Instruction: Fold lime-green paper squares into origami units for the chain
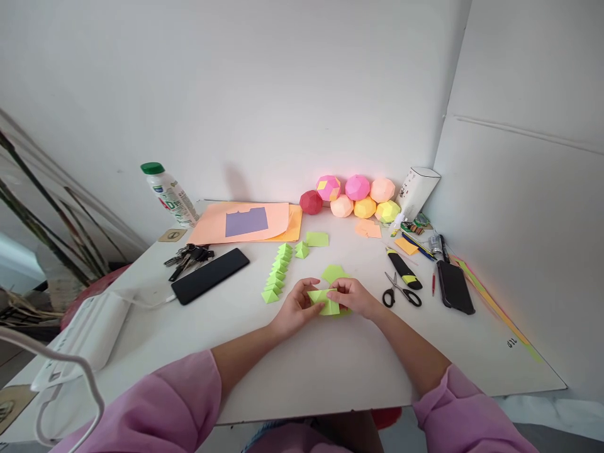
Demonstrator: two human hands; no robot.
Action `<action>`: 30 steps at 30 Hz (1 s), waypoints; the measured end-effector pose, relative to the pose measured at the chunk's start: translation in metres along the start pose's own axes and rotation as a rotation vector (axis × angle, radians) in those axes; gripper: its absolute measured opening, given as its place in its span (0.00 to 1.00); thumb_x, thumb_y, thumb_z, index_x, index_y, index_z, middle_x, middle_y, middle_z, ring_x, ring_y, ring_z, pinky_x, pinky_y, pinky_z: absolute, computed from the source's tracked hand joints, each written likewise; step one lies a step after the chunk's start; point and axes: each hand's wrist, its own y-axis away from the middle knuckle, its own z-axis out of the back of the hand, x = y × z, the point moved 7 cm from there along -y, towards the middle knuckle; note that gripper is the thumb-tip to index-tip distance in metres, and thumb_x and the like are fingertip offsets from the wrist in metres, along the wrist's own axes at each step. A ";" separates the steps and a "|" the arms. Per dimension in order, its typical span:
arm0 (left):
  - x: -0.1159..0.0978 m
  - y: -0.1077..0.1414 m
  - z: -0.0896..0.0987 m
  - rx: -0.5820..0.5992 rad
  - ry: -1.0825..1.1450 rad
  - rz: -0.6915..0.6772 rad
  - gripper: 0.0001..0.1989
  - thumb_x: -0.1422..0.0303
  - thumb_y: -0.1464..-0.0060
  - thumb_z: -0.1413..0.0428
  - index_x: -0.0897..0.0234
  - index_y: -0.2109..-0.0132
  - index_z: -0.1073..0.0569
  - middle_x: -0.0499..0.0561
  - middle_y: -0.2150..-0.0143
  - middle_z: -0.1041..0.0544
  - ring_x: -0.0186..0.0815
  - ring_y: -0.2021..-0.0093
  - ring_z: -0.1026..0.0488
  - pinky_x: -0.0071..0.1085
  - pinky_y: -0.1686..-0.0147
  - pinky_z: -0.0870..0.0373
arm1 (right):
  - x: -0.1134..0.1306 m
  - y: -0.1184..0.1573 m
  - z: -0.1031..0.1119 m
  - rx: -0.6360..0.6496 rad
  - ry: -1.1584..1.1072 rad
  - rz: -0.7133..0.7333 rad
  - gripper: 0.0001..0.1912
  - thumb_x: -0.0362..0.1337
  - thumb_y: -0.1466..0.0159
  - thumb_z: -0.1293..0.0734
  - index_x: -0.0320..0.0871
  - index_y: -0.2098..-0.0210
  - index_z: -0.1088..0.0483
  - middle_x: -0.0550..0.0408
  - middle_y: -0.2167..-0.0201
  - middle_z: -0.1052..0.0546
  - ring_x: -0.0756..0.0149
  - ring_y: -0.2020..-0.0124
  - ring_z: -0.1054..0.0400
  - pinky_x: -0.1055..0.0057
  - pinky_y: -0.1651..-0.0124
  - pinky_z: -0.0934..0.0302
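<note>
Between my two hands is a folded piece of light green paper [331,307], creased and partly covered by the fingers. My left hand [298,306] pinches its left side between thumb and fingers. On the right side, my right hand [353,296] grips it with the thumb in front. Just behind the hands lies a flat green paper piece [334,272], partly hidden by them. A row of several folded green paper pyramids [277,275] runs away to the left of my left hand. One more green pyramid [301,250] stands apart from the row, near a flat green paper rectangle [318,239].
Scissors [401,292] and a yellow-black cutter [404,269] lie right of my hands. Several paper balls [357,188] are stacked against the wall. At left are a black phone [210,275], keys [189,257], orange sheets [212,228] and a tilted bottle [170,196].
</note>
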 end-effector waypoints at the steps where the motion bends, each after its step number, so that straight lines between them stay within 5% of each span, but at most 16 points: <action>1: -0.001 0.000 0.001 -0.011 -0.018 -0.021 0.23 0.64 0.55 0.40 0.59 0.52 0.39 0.47 0.64 0.33 0.28 0.69 0.32 0.27 0.69 0.33 | -0.001 0.000 0.000 0.001 -0.004 -0.004 0.16 0.48 0.47 0.33 0.40 0.73 0.35 0.64 0.84 0.38 0.77 0.84 0.45 0.77 0.81 0.51; 9: -0.006 0.001 0.008 -0.135 -0.038 -0.063 0.17 0.62 0.53 0.40 0.61 0.59 0.37 0.45 0.68 0.33 0.28 0.72 0.33 0.25 0.71 0.35 | 0.003 0.003 -0.004 0.025 0.036 0.004 0.17 0.47 0.49 0.30 0.39 0.73 0.35 0.64 0.82 0.39 0.77 0.82 0.47 0.78 0.80 0.53; 13: -0.008 0.002 0.006 -0.103 -0.082 -0.093 0.15 0.63 0.50 0.43 0.59 0.58 0.40 0.45 0.67 0.35 0.29 0.71 0.33 0.25 0.73 0.35 | 0.000 0.003 -0.004 0.044 0.070 -0.018 0.19 0.48 0.48 0.31 0.40 0.78 0.39 0.64 0.84 0.39 0.77 0.82 0.46 0.78 0.80 0.52; 17: -0.027 0.007 -0.003 -0.035 -0.329 -0.275 0.10 0.67 0.48 0.45 0.60 0.58 0.35 0.50 0.61 0.33 0.34 0.59 0.33 0.31 0.60 0.34 | -0.002 0.002 -0.005 0.055 0.089 -0.026 0.19 0.47 0.48 0.32 0.41 0.79 0.41 0.64 0.84 0.39 0.76 0.82 0.45 0.78 0.80 0.52; 21: -0.035 0.010 -0.013 0.081 -0.443 -0.382 0.11 0.69 0.45 0.48 0.60 0.54 0.30 0.53 0.60 0.32 0.36 0.59 0.32 0.36 0.58 0.33 | -0.001 0.003 -0.007 0.065 0.080 -0.005 0.18 0.45 0.48 0.31 0.41 0.79 0.42 0.64 0.84 0.40 0.76 0.82 0.46 0.77 0.79 0.51; 30: -0.018 0.002 0.004 -0.073 -0.297 -0.253 0.17 0.65 0.48 0.45 0.59 0.50 0.31 0.51 0.62 0.34 0.35 0.61 0.34 0.33 0.61 0.33 | 0.009 0.003 0.002 -0.012 0.040 0.122 0.15 0.45 0.49 0.30 0.38 0.72 0.31 0.61 0.79 0.36 0.75 0.79 0.46 0.76 0.76 0.49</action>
